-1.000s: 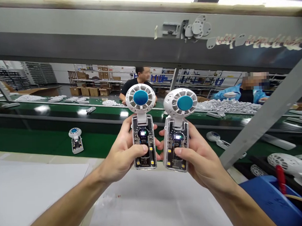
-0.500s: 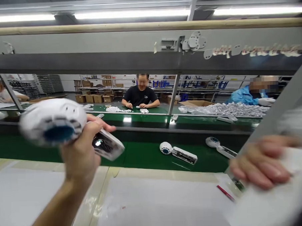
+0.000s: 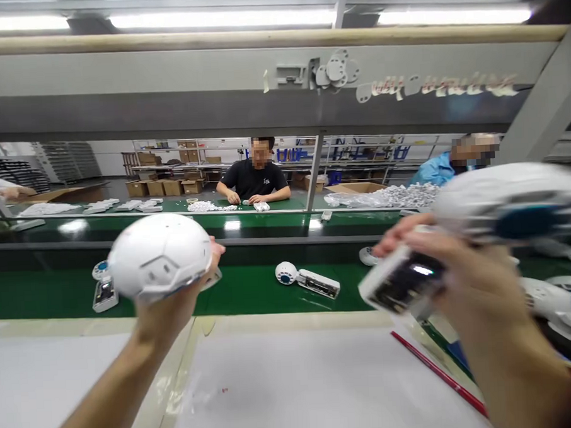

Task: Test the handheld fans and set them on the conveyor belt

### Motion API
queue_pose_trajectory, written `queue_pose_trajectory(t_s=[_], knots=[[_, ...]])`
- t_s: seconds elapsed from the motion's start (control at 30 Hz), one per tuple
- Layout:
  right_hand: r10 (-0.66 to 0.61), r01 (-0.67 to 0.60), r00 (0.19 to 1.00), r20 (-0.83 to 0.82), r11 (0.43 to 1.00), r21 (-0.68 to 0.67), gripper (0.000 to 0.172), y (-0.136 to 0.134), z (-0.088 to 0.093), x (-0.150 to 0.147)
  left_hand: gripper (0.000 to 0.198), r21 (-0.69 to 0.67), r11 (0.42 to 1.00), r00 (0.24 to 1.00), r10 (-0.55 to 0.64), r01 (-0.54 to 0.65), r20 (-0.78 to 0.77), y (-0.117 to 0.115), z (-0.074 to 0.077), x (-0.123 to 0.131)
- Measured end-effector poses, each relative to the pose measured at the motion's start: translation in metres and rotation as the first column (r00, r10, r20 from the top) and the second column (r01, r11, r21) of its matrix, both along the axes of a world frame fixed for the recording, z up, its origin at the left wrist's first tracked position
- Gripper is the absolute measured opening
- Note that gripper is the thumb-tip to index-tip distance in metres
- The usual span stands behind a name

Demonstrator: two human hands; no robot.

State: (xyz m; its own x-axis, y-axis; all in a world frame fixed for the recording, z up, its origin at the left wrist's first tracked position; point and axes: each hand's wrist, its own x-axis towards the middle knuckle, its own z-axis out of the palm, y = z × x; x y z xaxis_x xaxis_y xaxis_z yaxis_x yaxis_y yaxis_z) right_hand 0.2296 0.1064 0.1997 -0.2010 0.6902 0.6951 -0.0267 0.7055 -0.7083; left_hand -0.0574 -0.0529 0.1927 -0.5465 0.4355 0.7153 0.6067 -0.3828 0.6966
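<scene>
In the head view, the left hand [image 3: 172,310] holds the left device [image 3: 162,254] above the near edge of the green belt [image 3: 244,298]. Its round white head faces the camera and hides most of the grip; the fingertips that show, past the head's right side, are closed around it. The right hand [image 3: 465,272] has its fingers clamped on the handle of the right device [image 3: 402,281], whose dark face shows a small lit display. That device's round head, with a blue centre, is blurred. Between the hands, a third device [image 3: 319,283] lies on the belt, and a fourth [image 3: 104,294] lies beside the left device's head, as seen here. A white sheet [image 3: 297,377] covers the near table, with a red stick [image 3: 438,368] slanting across its right side. Beyond the belt, a co-worker in a black shirt [image 3: 260,180] sits with both hands on the far bench, near small white parts [image 3: 209,206].
</scene>
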Motion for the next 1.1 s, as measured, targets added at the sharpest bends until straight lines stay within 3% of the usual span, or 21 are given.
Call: queue_pose_trajectory(t_s=[0.1,0.17,0.27,0.37,0.47,0.57,0.7,0.8,0.93,1.03,1.1], knots=[[-0.209,0.182,0.949,0.235,0.975,0.130,0.033,0.047,-0.017,-0.027,0.029,-0.194,0.976,0.995,-0.088,0.097,0.053,0.031,-0.023,-0.013],[-0.263,0.268,0.893,0.366,0.963,0.038,0.033,0.077,-0.040,-0.034,0.041,-0.319,0.935,0.982,-0.113,0.156,0.149,0.049,-0.042,-0.026],[-0.152,0.284,0.874,0.461,0.930,-0.233,0.041,0.110,-0.079,-0.034,0.051,-0.424,0.868,0.932,-0.106,0.257,0.348,0.070,-0.068,-0.042],[-0.084,0.270,0.877,0.472,0.900,-0.341,0.046,0.128,-0.111,-0.036,0.048,-0.481,0.828,0.899,-0.060,0.288,0.434,0.083,-0.090,-0.052],[-0.103,0.308,0.838,0.536,0.900,-0.310,0.056,0.133,-0.133,-0.042,0.051,-0.518,0.817,0.897,0.001,0.254,0.441,0.090,-0.109,-0.062],[-0.139,0.365,0.750,0.647,0.903,-0.228,0.066,0.128,-0.149,-0.050,0.063,-0.559,0.818,0.932,0.085,0.136,0.352,0.094,-0.128,-0.073],[-0.151,0.369,0.605,0.782,0.923,-0.108,0.053,0.113,-0.164,-0.062,0.066,-0.660,0.747,0.980,0.177,-0.076,0.088,0.096,-0.149,-0.090],[-0.137,0.330,0.529,0.838,0.942,-0.054,0.043,0.103,-0.167,-0.070,0.059,-0.711,0.656,0.965,0.221,-0.252,-0.138,0.093,-0.156,-0.100],[-0.176,0.340,0.476,0.862,0.940,0.005,0.049,0.108,-0.153,-0.067,0.061,-0.723,0.557,0.912,0.243,-0.410,-0.330,0.084,-0.152,-0.109],[-0.269,0.481,0.406,0.873,0.875,0.045,0.052,0.124,-0.139,-0.049,0.064,-0.689,0.550,0.880,0.239,-0.472,-0.411,0.079,-0.137,-0.104],[-0.306,0.605,0.334,0.891,0.795,0.047,0.051,0.136,-0.135,-0.035,0.055,-0.659,0.601,0.872,0.145,-0.454,-0.468,0.081,-0.125,-0.090]])
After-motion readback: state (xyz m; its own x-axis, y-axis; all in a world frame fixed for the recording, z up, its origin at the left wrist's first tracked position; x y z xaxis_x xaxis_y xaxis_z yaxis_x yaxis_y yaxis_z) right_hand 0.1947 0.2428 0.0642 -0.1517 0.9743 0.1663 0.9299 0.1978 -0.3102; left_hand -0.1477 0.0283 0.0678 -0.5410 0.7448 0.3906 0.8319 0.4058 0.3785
